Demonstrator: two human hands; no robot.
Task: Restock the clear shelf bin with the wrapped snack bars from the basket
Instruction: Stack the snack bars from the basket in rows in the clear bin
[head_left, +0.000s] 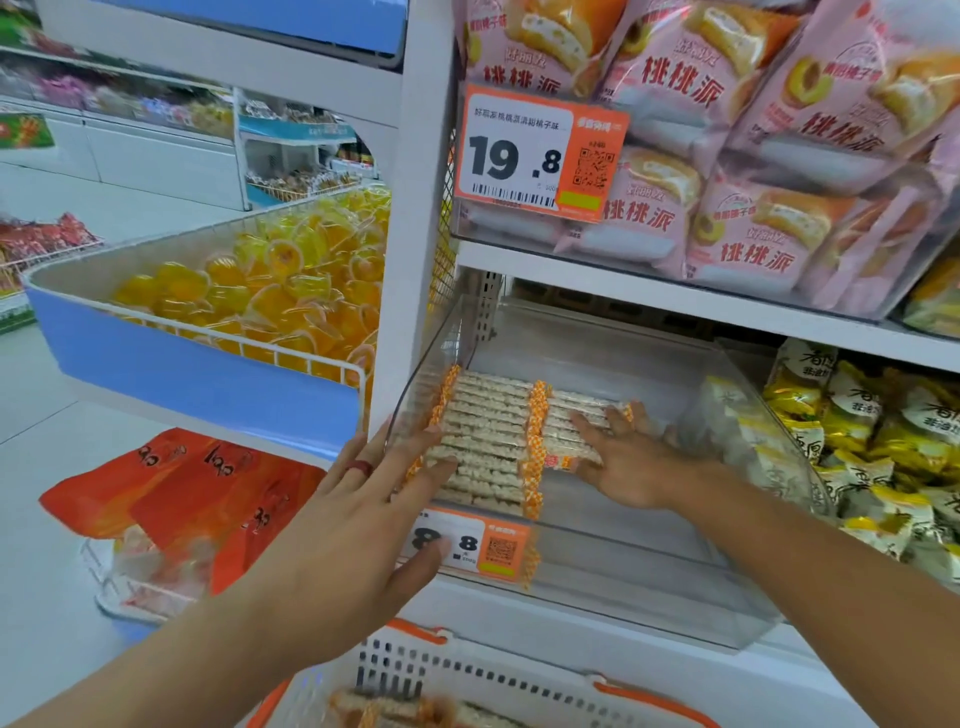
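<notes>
The left hand (374, 499) reaches into the clear shelf bin (623, 566) at its left wall. Its fingers are straight and spread, the fingertips lying flat on the left column of wrapped snack bars (483, 441); it grips nothing. A red ring sits on one finger.

The bars lie flat in two side-by-side columns on the bin floor, toward its left half, with their orange twisted wrapper ends meeting along the centre seam. A price tag (467, 545) hangs on the front wall of the bin.

The right hand (623, 462) lies over the right column, fingers extended and splayed, pressing or levelling the bars rather than holding one.

Handling judgement: each bar appears light and moderately stiff, a puffed-grain slab likely to crumble under hard pressure. The film wrapper is probably slippery, so stacked bars may slide. Take hold along the long edges of a small stack, or by the crimped orange ends; avoid bending across the middle.

Below, the white basket (519, 680) with orange handles holds further bars, only partly in view.
</notes>
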